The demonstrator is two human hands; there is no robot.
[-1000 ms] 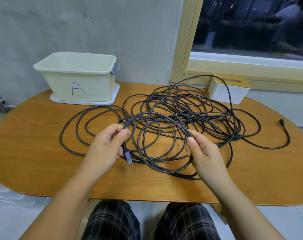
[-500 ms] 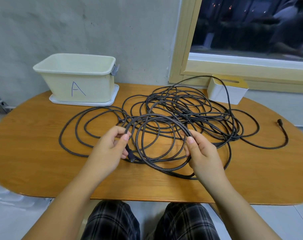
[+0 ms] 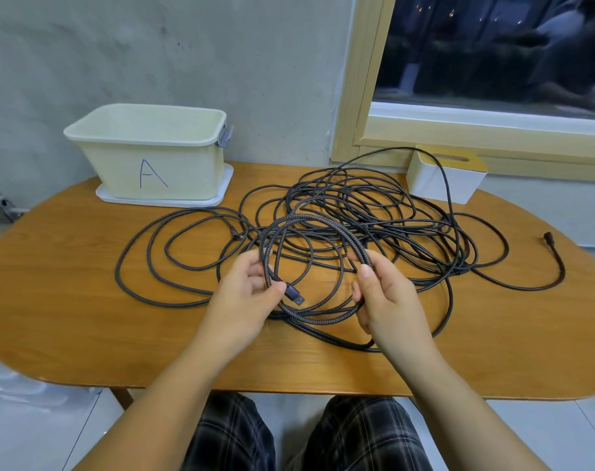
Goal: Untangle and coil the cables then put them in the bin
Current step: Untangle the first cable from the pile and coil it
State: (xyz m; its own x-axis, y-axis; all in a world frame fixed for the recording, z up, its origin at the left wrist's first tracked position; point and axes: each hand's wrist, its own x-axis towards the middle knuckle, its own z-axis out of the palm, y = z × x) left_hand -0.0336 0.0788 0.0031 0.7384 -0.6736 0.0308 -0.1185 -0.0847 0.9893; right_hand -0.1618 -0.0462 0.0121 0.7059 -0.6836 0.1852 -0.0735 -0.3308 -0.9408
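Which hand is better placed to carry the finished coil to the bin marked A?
Probably the left hand. The bin stands at the table's far left, on its side, and it already grips the coil near the plug. The right hand would cross over.

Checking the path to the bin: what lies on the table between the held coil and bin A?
In the head view, loose cable loops lie between the braided coil and bin A.

Tangled cables [image 3: 374, 212] block mid-table; bare wood [image 3: 58, 266] before the bin [image 3: 146, 154].
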